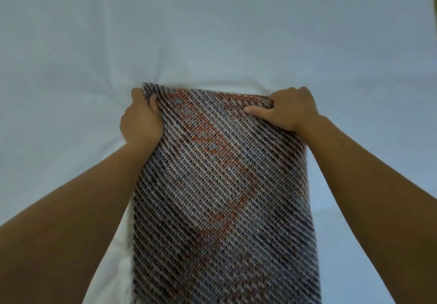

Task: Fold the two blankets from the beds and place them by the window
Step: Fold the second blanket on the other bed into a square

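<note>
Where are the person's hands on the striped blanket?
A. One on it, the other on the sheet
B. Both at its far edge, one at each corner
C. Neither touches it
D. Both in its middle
B: the left hand and right hand each grip a far corner of the blanket.

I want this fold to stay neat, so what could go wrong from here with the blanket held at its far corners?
The left hand and right hand grip only the far corners of the knitted blanket. Nothing holds its middle, so on lifting it may sag and any layers may slip apart. The white sheet is puckered beside the hands, so a grip might drag it along.
</note>
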A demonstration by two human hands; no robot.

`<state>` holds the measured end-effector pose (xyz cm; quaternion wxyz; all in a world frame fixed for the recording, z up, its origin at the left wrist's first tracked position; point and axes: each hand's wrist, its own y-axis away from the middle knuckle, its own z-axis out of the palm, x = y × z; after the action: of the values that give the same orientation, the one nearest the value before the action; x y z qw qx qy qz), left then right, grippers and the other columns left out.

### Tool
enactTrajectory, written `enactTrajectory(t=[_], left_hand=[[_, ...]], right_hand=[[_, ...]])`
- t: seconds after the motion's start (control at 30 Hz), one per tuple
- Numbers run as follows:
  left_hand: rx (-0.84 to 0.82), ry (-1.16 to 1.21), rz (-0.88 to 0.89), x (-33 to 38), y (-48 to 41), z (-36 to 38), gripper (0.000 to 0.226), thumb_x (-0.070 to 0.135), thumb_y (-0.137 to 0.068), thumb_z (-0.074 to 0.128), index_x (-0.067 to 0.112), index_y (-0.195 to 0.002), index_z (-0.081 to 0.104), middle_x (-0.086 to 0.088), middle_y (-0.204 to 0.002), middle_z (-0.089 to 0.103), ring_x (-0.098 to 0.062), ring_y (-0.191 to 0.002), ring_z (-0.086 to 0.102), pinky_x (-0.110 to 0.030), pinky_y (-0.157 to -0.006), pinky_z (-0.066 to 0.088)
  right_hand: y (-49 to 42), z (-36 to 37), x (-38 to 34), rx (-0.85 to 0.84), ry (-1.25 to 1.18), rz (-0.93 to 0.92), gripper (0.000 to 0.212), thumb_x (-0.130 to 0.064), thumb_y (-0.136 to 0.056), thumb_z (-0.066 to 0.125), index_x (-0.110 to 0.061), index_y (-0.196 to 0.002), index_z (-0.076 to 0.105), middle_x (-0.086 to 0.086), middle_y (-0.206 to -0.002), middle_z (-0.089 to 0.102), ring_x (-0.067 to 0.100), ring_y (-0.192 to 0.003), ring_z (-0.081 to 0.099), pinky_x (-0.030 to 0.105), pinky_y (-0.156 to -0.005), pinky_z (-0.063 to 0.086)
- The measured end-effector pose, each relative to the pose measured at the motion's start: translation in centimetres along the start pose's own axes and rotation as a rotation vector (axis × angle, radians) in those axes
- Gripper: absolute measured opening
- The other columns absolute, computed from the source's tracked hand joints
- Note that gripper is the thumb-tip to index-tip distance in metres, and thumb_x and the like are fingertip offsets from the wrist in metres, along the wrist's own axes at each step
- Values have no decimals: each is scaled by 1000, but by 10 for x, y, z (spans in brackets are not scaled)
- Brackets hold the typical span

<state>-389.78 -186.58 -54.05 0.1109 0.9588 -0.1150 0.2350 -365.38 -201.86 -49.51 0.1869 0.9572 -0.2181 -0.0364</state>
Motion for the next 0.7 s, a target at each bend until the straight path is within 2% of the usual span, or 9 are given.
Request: enactTrajectory(t=[0.1,0.23,0.3,0.37,0.4,0.47,0.53,0.6,0.7], left_hand=[[20,11,8,-1,-1,3,35,36,-99,31,2,-104,42,-19,-80,58,-24,-64,41,-34,-59,29],[14,-8,-12,-1,-2,2,34,37,-99,31,5,-103,42,-11,-75,51,-22,-63,39,-33,-59,27],[11,3,-22,0,0,0,37,38,-99,32,3,-104,42,-16,-81,56,-23,-67,42,-34,-60,29],[7,30,-48,2,6,-5,40,40,-98,33,1,-107,42,-20,-90,58,-28,-73,48,-35,-62,32],[9,57,-74,6,12,-8,42,40,-97,35,1,-109,42,-20,-95,58,-30,-79,52,-35,-64,34],[9,86,-142,16,30,-15,48,40,-95,41,1,-123,38,-19,-117,52,-35,-102,52,-40,-78,38],[24,16,-122,30,58,-20,67,39,-91,46,5,-142,20,-19,-143,31,-36,-129,33,-50,-102,29],[36,-37,61,41,101,-21,75,41,-90,45,12,-148,9,-16,-154,15,-32,-141,14,-51,-112,8],[-144,-243,283,24,170,-9,62,46,-96,29,21,-149,8,-6,-158,2,-24,-145,-2,-48,-110,-10]], right_hand=[[3,-3,37,-40,5,40,84,-97,-52,16,-16,-43,37,-1,-41,43,16,-40,43,23,-47,22],[3,8,45,79,39,198,83,-92,-53,27,-11,-49,45,2,-46,47,20,-44,43,23,-48,24],[5,16,33,167,-2,271,75,-82,-68,40,-8,-70,52,8,-66,55,27,-61,51,31,-58,33],[13,21,12,244,-72,346,59,-59,-85,48,-5,-107,52,19,-105,56,35,-98,50,43,-81,37],[21,23,-1,271,-108,364,53,-47,-90,46,-6,-124,45,22,-125,48,37,-115,43,48,-95,32],[45,29,-35,305,-170,326,54,-29,-95,39,-12,-144,22,22,-150,23,38,-139,19,51,-113,6],[76,40,-74,303,-230,189,61,-31,-97,32,-16,-148,3,12,-156,-2,29,-144,-6,45,-111,-15],[110,54,-109,241,-245,0,63,-38,-97,28,-15,-145,-6,5,-151,-14,23,-140,-17,42,-110,-20],[139,74,-119,134,-205,-104,62,-44,-97,20,-15,-144,-7,3,-150,-15,21,-142,-13,41,-111,-18]])
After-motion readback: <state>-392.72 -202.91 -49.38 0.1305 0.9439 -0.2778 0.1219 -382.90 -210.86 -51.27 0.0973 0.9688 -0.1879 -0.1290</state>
